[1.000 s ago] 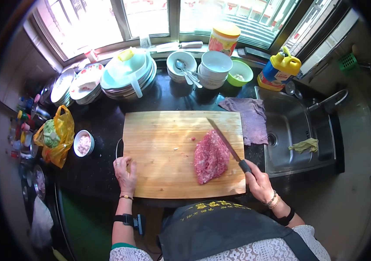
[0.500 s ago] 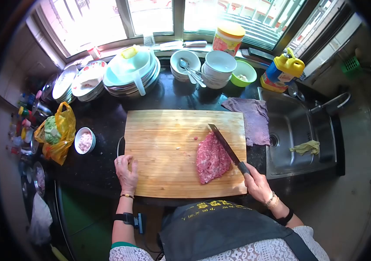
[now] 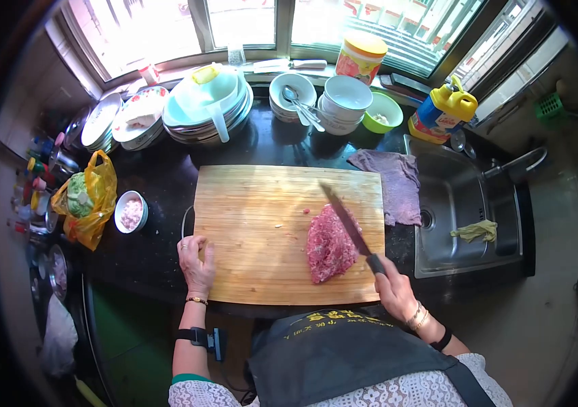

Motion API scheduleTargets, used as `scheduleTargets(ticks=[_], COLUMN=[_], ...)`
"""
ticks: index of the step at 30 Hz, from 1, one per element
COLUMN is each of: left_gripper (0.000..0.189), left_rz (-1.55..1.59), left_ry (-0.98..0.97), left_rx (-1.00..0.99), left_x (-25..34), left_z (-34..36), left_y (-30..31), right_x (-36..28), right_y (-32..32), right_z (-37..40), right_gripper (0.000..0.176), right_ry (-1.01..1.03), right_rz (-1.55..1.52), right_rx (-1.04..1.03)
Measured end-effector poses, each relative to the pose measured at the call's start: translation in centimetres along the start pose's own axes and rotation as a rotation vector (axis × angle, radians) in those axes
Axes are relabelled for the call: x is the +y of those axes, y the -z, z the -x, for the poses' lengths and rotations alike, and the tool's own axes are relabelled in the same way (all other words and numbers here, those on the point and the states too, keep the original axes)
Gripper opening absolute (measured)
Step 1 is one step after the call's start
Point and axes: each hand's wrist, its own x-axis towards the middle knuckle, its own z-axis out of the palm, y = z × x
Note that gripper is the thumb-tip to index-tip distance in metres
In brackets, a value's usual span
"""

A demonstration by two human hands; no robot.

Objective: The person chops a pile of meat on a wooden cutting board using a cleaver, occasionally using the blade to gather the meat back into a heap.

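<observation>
My right hand (image 3: 395, 292) is wrapped round the dark handle of a kitchen knife (image 3: 345, 220), at the right front of a wooden cutting board (image 3: 255, 224). The long blade slants up and left over the right side of a flat mound of minced meat (image 3: 328, 247); its tip is slightly smeared by motion. A few meat scraps lie loose on the wood beside the mound. At the board's left edge, near the front corner, my left hand (image 3: 196, 263) grips the rim with bent fingers, the thumb resting on top.
Left of the board stand a small bowl of pale mince (image 3: 131, 212) and a yellow bag with a cabbage (image 3: 80, 195). Stacked plates (image 3: 235, 122) and bowls (image 3: 348, 102) line the back. A purple cloth (image 3: 397, 186) and the sink (image 3: 462, 261) are at the right.
The knife has shifted up and left, its blade now further over the mince, and my right hand has moved a little left with it. My left hand keeps its hold on the board.
</observation>
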Motion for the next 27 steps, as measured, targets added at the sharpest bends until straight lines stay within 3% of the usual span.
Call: scheduleTargets(ticks=[1, 4, 8, 10, 15, 18, 19, 23, 26, 27], left_gripper=[0.015, 0.013, 0.014, 0.014, 0.013, 0.019, 0.019, 0.019, 0.018, 0.018], left_rz=[-0.002, -0.008, -0.005, 0.000, -0.003, -0.001, 0.012, 0.020, 0.016, 0.020], left_ry=[-0.011, -0.018, -0.024, -0.020, -0.005, 0.004, 0.003, 0.008, 0.008, 0.008], left_rx=[0.003, 0.015, 0.019, 0.018, 0.023, 0.010, 0.012, 0.018, 0.018, 0.019], left_x=[-0.1, 0.0, 0.1, 0.1, 0.3, -0.1, -0.1, 0.0, 0.1, 0.1], left_z=[0.0, -0.2, -0.2, 0.0, -0.1, -0.1, 0.0, 0.0, -0.2, -0.2], left_y=[0.0, 0.4, 0.1, 0.1, 0.2, 0.1, 0.1, 0.3, 0.0, 0.0], right_x=[0.2, -1.2, -0.8, -0.3, -1.8, 0.3, 0.7, -1.6, -0.4, 1.0], right_y=[-0.1, 1.0, -0.1, -0.7, 0.5, -1.4, -1.5, -0.2, -1.4, -1.8], right_z=[-0.7, 0.4, 1.3, -0.1, 2.1, 1.2, 0.3, 1.7, 1.9, 1.1], right_gripper=[0.040, 0.041, 0.040, 0.039, 0.031, 0.025, 0.021, 0.028, 0.019, 0.019], right_ry=[-0.116, -0.091, 0.173, -0.100, 0.065, 0.007, -0.084, 0.065, 0.117, 0.048], right_rz=[0.012, -0.082, -0.103, 0.024, -0.069, -0.029, 0.034, -0.066, -0.057, 0.035], right_rx=[-0.079, -0.097, 0.056, -0.090, -0.021, 0.014, -0.084, -0.038, 0.054, -0.020])
